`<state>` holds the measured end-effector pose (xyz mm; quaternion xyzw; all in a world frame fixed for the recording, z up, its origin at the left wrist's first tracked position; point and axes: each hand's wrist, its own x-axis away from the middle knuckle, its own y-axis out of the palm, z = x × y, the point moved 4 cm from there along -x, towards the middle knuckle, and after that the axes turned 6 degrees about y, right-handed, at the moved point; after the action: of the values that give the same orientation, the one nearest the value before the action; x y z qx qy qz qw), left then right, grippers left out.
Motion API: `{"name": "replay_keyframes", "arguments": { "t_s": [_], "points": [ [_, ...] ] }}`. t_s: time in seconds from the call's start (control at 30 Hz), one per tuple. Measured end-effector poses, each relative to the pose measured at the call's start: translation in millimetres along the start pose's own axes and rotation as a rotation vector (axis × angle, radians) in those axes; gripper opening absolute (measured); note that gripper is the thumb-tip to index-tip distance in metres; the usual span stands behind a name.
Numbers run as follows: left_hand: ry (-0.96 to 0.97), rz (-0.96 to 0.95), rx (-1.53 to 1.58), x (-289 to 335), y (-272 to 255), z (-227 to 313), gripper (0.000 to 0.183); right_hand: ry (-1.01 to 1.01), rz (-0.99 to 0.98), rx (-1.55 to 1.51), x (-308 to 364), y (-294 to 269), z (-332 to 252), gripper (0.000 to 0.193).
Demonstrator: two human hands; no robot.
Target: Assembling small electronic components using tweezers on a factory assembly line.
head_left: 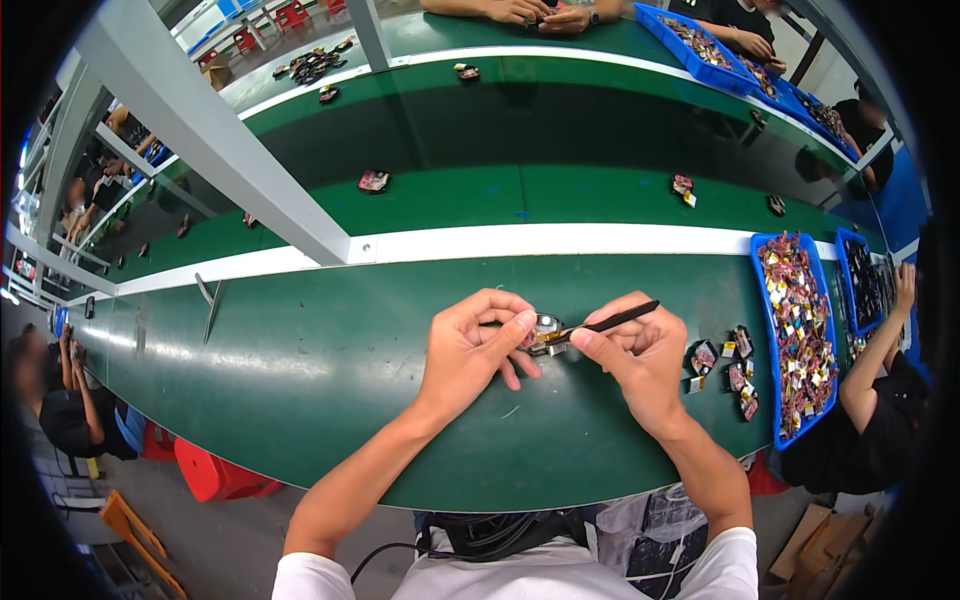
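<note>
My left hand is closed on a small electronic assembly with a dark shell, thumb on its near side. My right hand grips black tweezers, their slim end slanting down to the left onto the assembly. What lies under the tips is too small to make out. To the right of my right hand, several similar small assemblies with black shells, reddish wires and yellow-white pieces lie on the green bench.
A blue tray heaped with small wired parts stands at the right, a second blue tray beyond it. Past a white rail, spaced assemblies lie on a green belt. A grey post rises at left. Other people sit around.
</note>
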<state>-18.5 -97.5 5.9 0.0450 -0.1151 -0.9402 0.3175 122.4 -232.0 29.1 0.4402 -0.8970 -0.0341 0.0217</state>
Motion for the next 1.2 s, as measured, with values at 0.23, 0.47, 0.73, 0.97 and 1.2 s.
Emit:
{"name": "replay_keyframes", "arguments": {
  "t_s": [0.23, 0.47, 0.73, 0.97, 1.2],
  "points": [
    [-0.018, -0.031, 0.048, 0.0, 3.2, -0.4, 0.023, -0.219, 0.045, 0.143, 5.3, 1.5, -3.4, 0.016],
    [-0.010, -0.048, 0.110, 0.6, 5.5, -3.8, 0.020, -0.287, 0.057, 0.244, 7.5, 1.9, -1.9, 0.015],
    [0.006, -0.050, 0.121, 1.4, 5.0, -5.2, 0.021, -0.363, 0.060, 0.337, 9.1, 3.9, -6.5, 0.015],
    [0.034, -0.050, 0.121, 1.5, 3.9, -4.2, 0.021, -0.426, 0.066, 0.363, 9.9, 4.6, -5.7, 0.014],
    [0.035, -0.048, 0.104, 2.9, 5.3, -0.6, 0.020, -0.329, 0.056, 0.285, 8.9, 3.9, -5.1, 0.015]
  ]
}}
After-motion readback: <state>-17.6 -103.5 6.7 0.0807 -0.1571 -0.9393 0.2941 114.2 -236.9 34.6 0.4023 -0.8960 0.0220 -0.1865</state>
